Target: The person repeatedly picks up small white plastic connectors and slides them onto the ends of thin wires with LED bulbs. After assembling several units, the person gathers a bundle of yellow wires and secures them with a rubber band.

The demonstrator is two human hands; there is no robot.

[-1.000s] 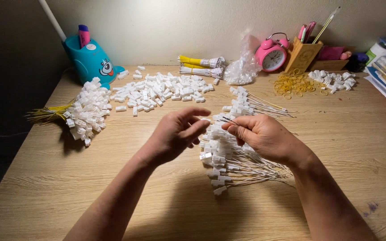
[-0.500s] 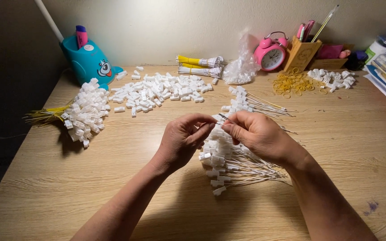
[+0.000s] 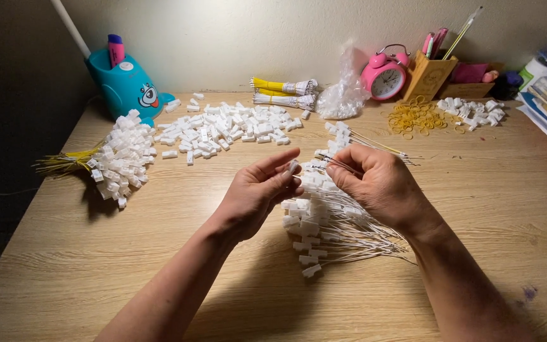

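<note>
2 hands [image 3: 324,183] around thin white-plugged wires [image 3: 340,166].

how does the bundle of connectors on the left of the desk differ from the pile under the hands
The left bundle has yellow wires gathered tightly into one tail pointing left; the pile under the hands has whitish wires fanned out loosely to the right. The left bundle lies untouched, apart from both hands; the centre pile lies beneath the left hand and right hand, which pinch a piece above it. Both carry small white plastic connectors on thin wires and rest on the wooden desk.
</note>
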